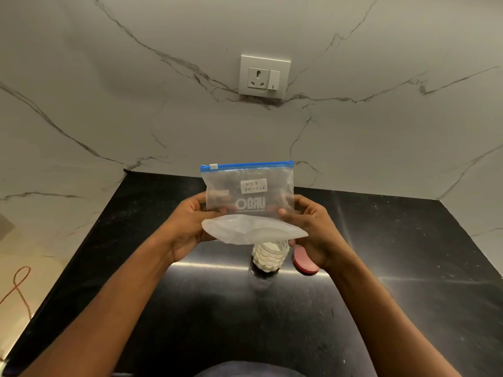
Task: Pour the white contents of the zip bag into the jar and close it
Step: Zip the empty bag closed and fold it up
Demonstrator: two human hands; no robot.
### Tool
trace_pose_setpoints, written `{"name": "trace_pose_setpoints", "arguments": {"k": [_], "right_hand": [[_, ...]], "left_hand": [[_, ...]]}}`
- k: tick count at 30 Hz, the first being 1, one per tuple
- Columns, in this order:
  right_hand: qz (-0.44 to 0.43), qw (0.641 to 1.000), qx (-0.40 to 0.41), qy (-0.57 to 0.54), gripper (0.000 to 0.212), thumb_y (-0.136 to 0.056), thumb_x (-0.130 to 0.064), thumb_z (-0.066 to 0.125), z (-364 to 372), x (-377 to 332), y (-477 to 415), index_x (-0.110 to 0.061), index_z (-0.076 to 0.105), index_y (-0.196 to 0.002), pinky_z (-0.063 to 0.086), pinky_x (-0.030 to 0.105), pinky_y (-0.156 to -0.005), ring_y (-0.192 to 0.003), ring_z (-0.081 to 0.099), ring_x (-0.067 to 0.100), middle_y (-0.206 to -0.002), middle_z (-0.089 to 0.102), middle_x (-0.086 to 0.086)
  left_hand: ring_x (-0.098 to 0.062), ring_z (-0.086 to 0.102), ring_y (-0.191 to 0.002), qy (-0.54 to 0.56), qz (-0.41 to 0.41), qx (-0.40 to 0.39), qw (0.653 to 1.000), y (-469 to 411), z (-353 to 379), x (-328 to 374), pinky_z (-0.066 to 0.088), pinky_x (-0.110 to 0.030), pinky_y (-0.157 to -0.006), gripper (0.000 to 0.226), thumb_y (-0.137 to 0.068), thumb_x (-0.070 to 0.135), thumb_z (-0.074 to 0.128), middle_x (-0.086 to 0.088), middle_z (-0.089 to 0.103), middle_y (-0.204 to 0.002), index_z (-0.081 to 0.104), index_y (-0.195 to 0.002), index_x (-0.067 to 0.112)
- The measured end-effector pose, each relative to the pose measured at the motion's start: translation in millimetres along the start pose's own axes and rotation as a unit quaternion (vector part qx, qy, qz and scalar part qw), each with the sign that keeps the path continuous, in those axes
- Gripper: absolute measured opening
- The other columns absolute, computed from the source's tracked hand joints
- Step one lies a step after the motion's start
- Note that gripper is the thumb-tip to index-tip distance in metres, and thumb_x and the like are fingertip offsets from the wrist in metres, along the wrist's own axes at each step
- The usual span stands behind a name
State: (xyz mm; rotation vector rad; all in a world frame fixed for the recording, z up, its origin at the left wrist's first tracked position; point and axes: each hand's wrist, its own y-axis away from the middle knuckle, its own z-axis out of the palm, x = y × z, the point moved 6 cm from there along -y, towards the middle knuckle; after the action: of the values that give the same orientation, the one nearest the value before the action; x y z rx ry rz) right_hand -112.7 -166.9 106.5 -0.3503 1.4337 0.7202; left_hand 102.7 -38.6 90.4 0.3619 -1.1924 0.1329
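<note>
I hold a clear zip bag with a blue zipper strip and a handwritten "milk powder" label upright above the counter. My left hand grips its left side and my right hand grips its right side. The zipper strip runs along the top with its white slider at the left end. The bag's lower part is folded toward me and looks whitish. Directly below the bag stands a textured glass jar holding white powder, its mouth partly hidden by the bag. A pink lid lies on the counter just right of the jar.
The black polished counter is bounded by marble walls behind and on both sides. A wall socket with a switch sits above. An orange cable lies on the floor at far left.
</note>
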Motion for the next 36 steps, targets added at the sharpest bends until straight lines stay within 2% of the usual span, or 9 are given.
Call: {"name": "trace_pose_setpoints", "arguments": {"k": [5, 10, 17, 21, 24, 27, 31, 33, 36], "right_hand": [[0.022, 0.999, -0.044, -0.001, 0.046, -0.088, -0.006, 0.079, 7.8, 6.8, 3.0, -0.016, 0.064, -0.131, 0.065, 0.044, -0.078, -0.107, 0.076, 0.035, -0.121, 0.077, 0.011], [-0.024, 0.999, -0.017, -0.025, 0.047, -0.089, 0.007, 0.073, 2.6, 1.1, -0.9, -0.011, 0.063, -0.131, 0.065, 0.042, -0.081, -0.105, 0.077, 0.036, -0.118, 0.078, 0.014], [-0.06, 0.998, 0.007, -0.012, 0.04, -0.093, 0.01, 0.067, -1.2, -3.2, -2.4, -0.017, 0.072, -0.121, 0.065, 0.04, -0.079, -0.104, 0.077, 0.032, -0.116, 0.079, 0.011], [-0.014, 0.998, -0.025, -0.062, 0.035, -0.091, 0.011, 0.065, -0.5, 0.2, -2.0, -0.017, 0.083, -0.103, 0.05, 0.05, -0.079, -0.098, 0.067, 0.04, -0.112, 0.079, 0.014], [0.011, 0.997, -0.054, -0.062, 0.034, -0.094, 0.011, 0.06, 3.3, -0.5, 0.0, -0.012, 0.083, -0.105, 0.053, 0.046, -0.075, -0.095, 0.07, 0.037, -0.116, 0.077, 0.017], [0.039, 0.988, -0.019, -0.15, 0.035, -0.103, 0.004, 0.045, 5.2, 3.2, 0.3, -0.004, 0.076, -0.116, 0.063, 0.03, -0.059, -0.08, 0.078, 0.027, -0.113, 0.079, 0.022], [0.026, 0.909, -0.048, -0.413, 0.05, -0.092, -0.008, 0.051, 10.1, 8.3, 6.0, 0.0, 0.056, -0.141, 0.066, 0.038, -0.083, -0.104, 0.078, 0.033, -0.133, 0.069, 0.028], [-0.004, 0.923, -0.088, -0.375, 0.065, -0.083, -0.017, 0.065, 17.4, 9.4, 11.4, -0.009, 0.056, -0.146, 0.061, 0.038, -0.09, -0.107, 0.071, 0.027, -0.136, 0.067, 0.02], [-0.01, 0.985, -0.041, -0.165, 0.086, -0.068, -0.04, 0.091, 33.3, 24.7, 10.5, -0.02, 0.056, -0.145, 0.055, 0.037, -0.093, -0.112, 0.068, 0.02, -0.13, 0.071, 0.008]], "left_hand": [[-0.034, 0.077, -0.112, 0.002, -0.012, 0.004, 1.0, 1.9, -0.6, -4.2, 0.067, -0.05, -0.078, 0.064, -0.072, 0.029, 0.094, -0.006, 0.078, -0.124, 0.068, -0.13, 0.032], [-0.037, 0.077, -0.111, -0.028, -0.089, -0.06, 0.994, 7.3, 8.9, -15.1, 0.067, -0.049, -0.079, 0.087, -0.062, 0.003, 0.098, -0.011, 0.079, -0.121, 0.058, -0.136, 0.027], [-0.039, 0.078, -0.107, -0.014, -0.054, -0.038, 0.998, 6.3, 2.1, -4.3, 0.068, -0.043, -0.071, 0.075, -0.07, -0.006, 0.084, -0.014, 0.078, -0.121, 0.061, -0.133, 0.025], [-0.04, 0.074, -0.117, 0.005, -0.062, -0.083, 0.995, 10.7, 6.9, -2.8, 0.067, -0.05, -0.079, 0.06, -0.082, 0.016, 0.086, -0.009, 0.075, -0.131, 0.067, -0.135, 0.038], [-0.032, 0.078, -0.108, 0.005, -0.06, -0.044, 0.997, 9.5, 10.3, -0.9, 0.068, -0.044, -0.079, 0.047, -0.084, 0.015, 0.082, -0.012, 0.076, -0.128, 0.073, -0.129, 0.028], [-0.028, 0.082, -0.092, 0.086, -0.058, 0.004, 0.995, 9.2, 15.0, 0.7, 0.067, -0.032, -0.065, 0.029, -0.1, 0.005, 0.061, -0.02, 0.078, -0.121, 0.071, -0.126, 0.012], [-0.03, 0.083, -0.087, 0.291, -0.065, 0.036, 0.954, 12.5, 21.3, -4.9, 0.066, -0.03, -0.059, 0.028, -0.11, 0.005, 0.042, -0.028, 0.076, -0.121, 0.064, -0.128, 0.007], [-0.031, 0.083, -0.089, 0.334, -0.064, 0.033, 0.94, 15.2, 24.9, -9.4, 0.067, -0.033, -0.062, 0.028, -0.111, 0.007, 0.039, -0.031, 0.073, -0.124, 0.061, -0.128, 0.007], [-0.035, 0.081, -0.097, 0.342, -0.069, 0.009, 0.937, 20.7, 34.2, -14.3, 0.068, -0.037, -0.067, 0.028, -0.106, 0.006, 0.044, -0.032, 0.072, -0.127, 0.061, -0.128, 0.007]]}}
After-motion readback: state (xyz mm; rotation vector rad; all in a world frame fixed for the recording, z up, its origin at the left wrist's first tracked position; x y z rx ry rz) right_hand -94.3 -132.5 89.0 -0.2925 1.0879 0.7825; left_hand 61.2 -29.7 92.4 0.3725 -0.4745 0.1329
